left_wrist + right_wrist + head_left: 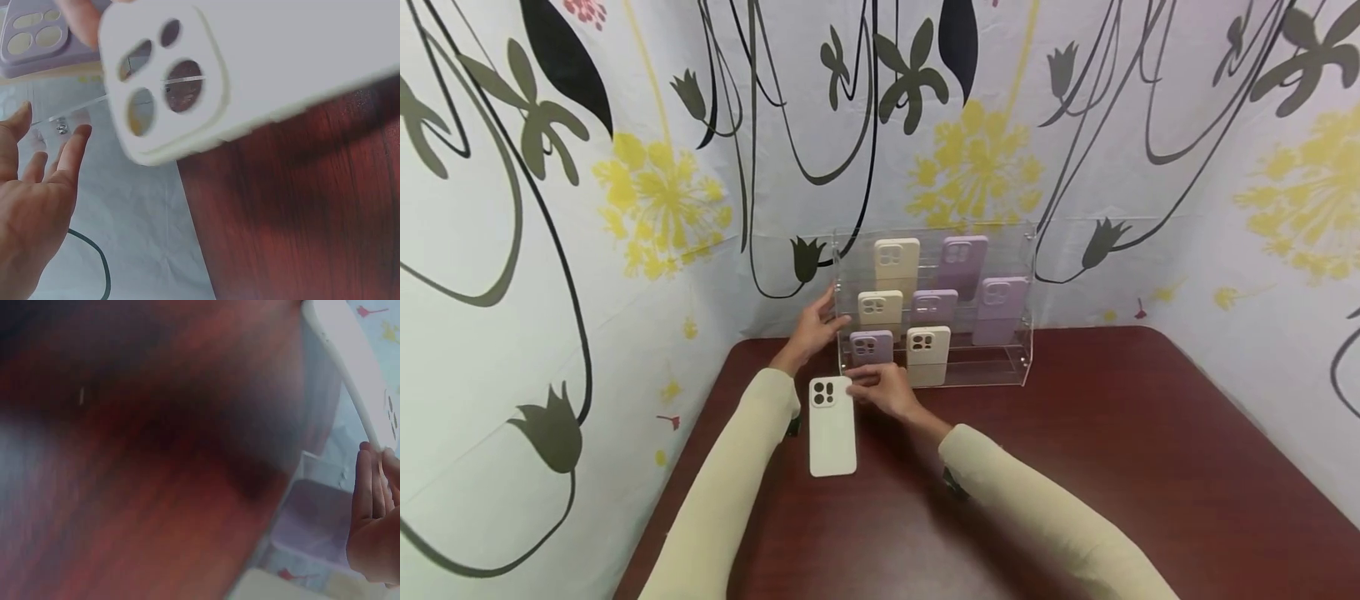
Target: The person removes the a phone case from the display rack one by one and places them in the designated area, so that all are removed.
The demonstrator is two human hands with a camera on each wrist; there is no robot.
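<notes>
A white phone case (832,427) with a camera cut-out hovers just above the dark red table (1112,467), in front of a clear acrylic rack (1024,354). My right hand (883,388) pinches its top right corner. In the left wrist view the white phone case (250,69) fills the top, tilted. The right wrist view shows the white phone case (350,369) edge-on above my right hand (375,519). My left hand (815,330) lies flat-fingered against the rack's left side; in its own view the left hand (31,200) shows an empty palm.
The rack holds several cream and lilac cases on three steps, among them a lilac case (871,346) and a cream case (928,355) on the lowest. Patterned cloth walls (587,250) close in the table at left, back and right.
</notes>
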